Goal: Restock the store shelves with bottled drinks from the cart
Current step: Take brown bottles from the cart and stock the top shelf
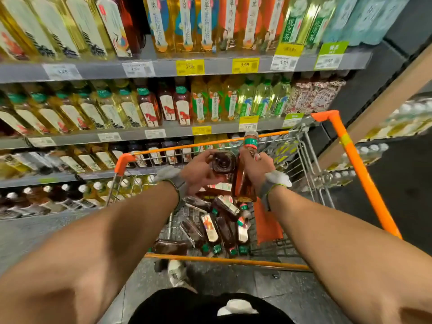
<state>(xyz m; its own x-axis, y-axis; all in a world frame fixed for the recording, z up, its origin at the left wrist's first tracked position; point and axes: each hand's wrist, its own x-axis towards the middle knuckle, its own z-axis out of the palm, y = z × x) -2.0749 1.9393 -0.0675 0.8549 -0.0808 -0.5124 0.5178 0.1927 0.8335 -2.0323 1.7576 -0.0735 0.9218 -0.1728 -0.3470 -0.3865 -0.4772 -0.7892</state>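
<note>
Both hands are gripping dark tea bottles above the cart [350, 146]: left hand [198, 174] is holding one [223, 162] base toward the camera, right hand [256, 168] is holding another [245, 174] upright, cap up. Matching red-horse-label bottles [168, 106] are standing on the middle shelf [131, 134], ahead and up-left, nearer the left hand.

Grey speckled floor [292, 293] beneath grey metal shelving [163, 69] with yellow price tags [245, 65]

Both hands [233, 169] over the cart [350, 160], each gripping a dark bottle [223, 162].
</note>
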